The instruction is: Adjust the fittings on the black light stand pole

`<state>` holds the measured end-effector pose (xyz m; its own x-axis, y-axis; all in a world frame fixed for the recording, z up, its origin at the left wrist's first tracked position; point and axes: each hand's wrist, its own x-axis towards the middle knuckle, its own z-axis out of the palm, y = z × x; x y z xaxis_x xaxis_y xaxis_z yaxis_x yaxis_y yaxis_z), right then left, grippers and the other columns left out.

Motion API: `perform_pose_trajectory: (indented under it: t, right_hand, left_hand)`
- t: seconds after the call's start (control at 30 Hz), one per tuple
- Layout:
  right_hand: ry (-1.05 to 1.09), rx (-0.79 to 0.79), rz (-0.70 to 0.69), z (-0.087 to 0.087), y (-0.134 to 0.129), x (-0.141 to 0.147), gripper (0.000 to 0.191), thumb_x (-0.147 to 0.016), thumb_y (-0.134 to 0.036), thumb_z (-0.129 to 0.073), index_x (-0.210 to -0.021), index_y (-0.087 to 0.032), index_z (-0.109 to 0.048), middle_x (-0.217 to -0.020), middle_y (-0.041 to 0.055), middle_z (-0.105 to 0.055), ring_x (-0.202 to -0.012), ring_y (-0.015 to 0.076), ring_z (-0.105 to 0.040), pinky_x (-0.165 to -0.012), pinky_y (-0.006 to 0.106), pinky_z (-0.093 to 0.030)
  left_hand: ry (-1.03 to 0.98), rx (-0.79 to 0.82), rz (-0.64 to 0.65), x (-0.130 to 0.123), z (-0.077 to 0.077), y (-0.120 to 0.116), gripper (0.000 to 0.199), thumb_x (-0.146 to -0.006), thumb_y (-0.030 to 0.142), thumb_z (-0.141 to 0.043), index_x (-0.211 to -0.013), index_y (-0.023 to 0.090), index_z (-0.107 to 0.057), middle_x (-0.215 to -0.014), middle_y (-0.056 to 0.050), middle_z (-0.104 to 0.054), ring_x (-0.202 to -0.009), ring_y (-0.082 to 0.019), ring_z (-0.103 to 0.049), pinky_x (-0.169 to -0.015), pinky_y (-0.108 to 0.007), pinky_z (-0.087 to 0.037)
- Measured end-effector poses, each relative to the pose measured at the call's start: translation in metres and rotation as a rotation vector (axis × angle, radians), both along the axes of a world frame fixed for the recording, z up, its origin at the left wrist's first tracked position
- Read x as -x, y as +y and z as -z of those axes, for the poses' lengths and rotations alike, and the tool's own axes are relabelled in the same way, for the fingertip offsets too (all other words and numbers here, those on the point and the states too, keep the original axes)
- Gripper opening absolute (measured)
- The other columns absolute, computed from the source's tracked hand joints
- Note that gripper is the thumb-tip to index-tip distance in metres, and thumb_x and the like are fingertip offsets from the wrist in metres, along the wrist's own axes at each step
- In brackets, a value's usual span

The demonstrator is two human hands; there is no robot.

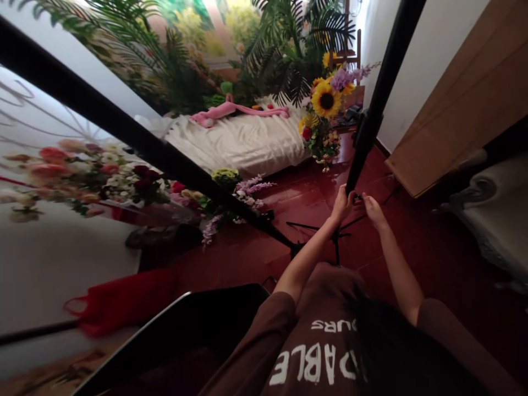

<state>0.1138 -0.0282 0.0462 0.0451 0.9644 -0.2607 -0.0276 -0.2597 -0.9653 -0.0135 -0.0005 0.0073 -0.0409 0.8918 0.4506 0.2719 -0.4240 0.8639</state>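
Note:
A black pole [369,124] slants down from the top right to a tripod base [336,239] on the floor. My left hand [342,203] is wrapped round this pole near its lower part. Just to the right, my right hand [372,209] has its fingers pinched at a small dark knob [358,196] beside the pole; the fingertips partly hide it. A second black pole [165,159] runs diagonally from the upper left down toward the floor near my left forearm.
Flower bunches [53,165] stand at the left, sunflowers [325,100] beyond the pole. A pink plush toy [223,111] lies on a white cloth [243,143]. A wooden board [449,110] and pale carved furniture [495,203] are right; a red bag [115,302] is lower left.

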Motion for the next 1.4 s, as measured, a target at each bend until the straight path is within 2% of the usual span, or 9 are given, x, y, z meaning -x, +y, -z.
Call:
perform_pose_trajectory:
  t: [0.27, 0.47, 0.67, 0.77, 0.9, 1.03, 1.13, 1.27, 1.4]
  right_hand:
    - [0.092, -0.038, -0.047, 0.009, 0.002, -0.006, 0.045, -0.072, -0.061, -0.074, -0.087, -0.022, -0.057, -0.084, 0.0018, -0.074, -0.069, 0.0124, -0.068, -0.06, 0.023, -0.056]
    - [0.015, -0.206, -0.104, 0.013, 0.008, -0.014, 0.048, -0.065, -0.057, -0.079, -0.092, -0.025, -0.058, -0.089, 0.0016, -0.074, -0.07, 0.0144, -0.067, -0.061, 0.027, -0.055]
    - [-0.021, -0.216, -0.139, 0.0, 0.012, -0.025, 0.053, -0.059, -0.041, -0.087, -0.106, -0.022, -0.07, -0.104, 0.0064, -0.077, -0.093, 0.0217, -0.072, -0.083, 0.035, -0.058]
    - [0.008, -0.132, -0.149, -0.004, 0.016, -0.03, 0.055, -0.053, -0.039, -0.09, -0.102, -0.019, -0.074, -0.102, 0.0081, -0.078, -0.096, 0.0243, -0.073, -0.09, 0.04, -0.057]
    - [0.01, -0.167, -0.123, -0.003, 0.023, -0.028, 0.045, -0.048, -0.033, -0.09, -0.089, -0.018, -0.077, -0.093, 0.0074, -0.079, -0.091, 0.0247, -0.074, -0.092, 0.043, -0.057]
    - [-0.047, -0.257, -0.009, 0.006, 0.024, -0.019, 0.015, -0.058, -0.032, -0.081, -0.061, -0.02, -0.072, -0.091, 0.0073, -0.079, -0.093, 0.0262, -0.074, -0.093, 0.046, -0.056]
    - [-0.156, -0.303, 0.079, 0.007, 0.024, -0.015, 0.014, -0.066, -0.028, -0.07, -0.055, -0.02, -0.069, -0.099, 0.0085, -0.078, -0.1, 0.0274, -0.072, -0.097, 0.048, -0.053]
    - [-0.211, -0.513, 0.109, -0.021, 0.027, -0.01, 0.014, -0.078, -0.032, -0.065, -0.078, -0.02, -0.072, -0.107, 0.0096, -0.075, -0.107, 0.0248, -0.07, -0.098, 0.046, -0.053]
    - [-0.256, -0.798, 0.015, -0.084, 0.032, 0.012, 0.045, -0.087, -0.046, -0.064, -0.128, -0.029, -0.056, -0.122, 0.0057, -0.067, -0.113, 0.0191, -0.066, -0.095, 0.036, -0.057]
  left_hand:
    - [0.02, 0.004, 0.016, 0.005, 0.01, 0.001, 0.027, -0.098, 0.037, -0.042, -0.118, 0.018, -0.046, -0.101, -0.009, -0.063, -0.085, -0.015, -0.062, -0.08, -0.029, -0.05]
    - [-0.049, 0.033, 0.011, 0.001, 0.01, 0.0, 0.027, -0.098, 0.041, -0.043, -0.114, 0.019, -0.048, -0.096, -0.007, -0.063, -0.081, -0.014, -0.061, -0.078, -0.027, -0.049]
    - [-0.068, 0.034, 0.016, 0.001, 0.006, -0.002, 0.027, -0.098, 0.04, -0.043, -0.114, 0.02, -0.048, -0.094, -0.006, -0.063, -0.077, -0.014, -0.06, -0.076, -0.027, -0.049]
    - [-0.06, 0.027, 0.002, 0.001, 0.006, -0.002, 0.026, -0.098, 0.04, -0.044, -0.114, 0.019, -0.049, -0.095, -0.007, -0.063, -0.08, -0.014, -0.061, -0.077, -0.027, -0.049]
    - [-0.063, 0.042, 0.003, 0.001, 0.008, -0.002, 0.026, -0.098, 0.04, -0.045, -0.114, 0.02, -0.049, -0.093, -0.005, -0.064, -0.078, -0.013, -0.061, -0.076, -0.026, -0.048]
    - [-0.084, 0.061, 0.018, 0.001, 0.01, -0.002, 0.027, -0.097, 0.04, -0.046, -0.116, 0.021, -0.048, -0.088, -0.003, -0.063, -0.071, -0.012, -0.06, -0.071, -0.025, -0.048]
    - [-0.084, 0.059, 0.017, 0.001, 0.009, -0.003, 0.027, -0.097, 0.039, -0.047, -0.116, 0.021, -0.048, -0.087, -0.002, -0.063, -0.071, -0.011, -0.06, -0.07, -0.025, -0.048]
    - [-0.098, 0.076, 0.04, 0.001, 0.006, -0.005, 0.026, -0.097, 0.038, -0.046, -0.116, 0.021, -0.047, -0.085, -0.002, -0.063, -0.066, -0.01, -0.058, -0.066, -0.023, -0.047]
    - [-0.111, 0.088, 0.044, 0.001, 0.002, -0.006, 0.025, -0.097, 0.038, -0.047, -0.115, 0.02, -0.048, -0.084, -0.002, -0.063, -0.065, -0.009, -0.059, -0.067, -0.023, -0.048]
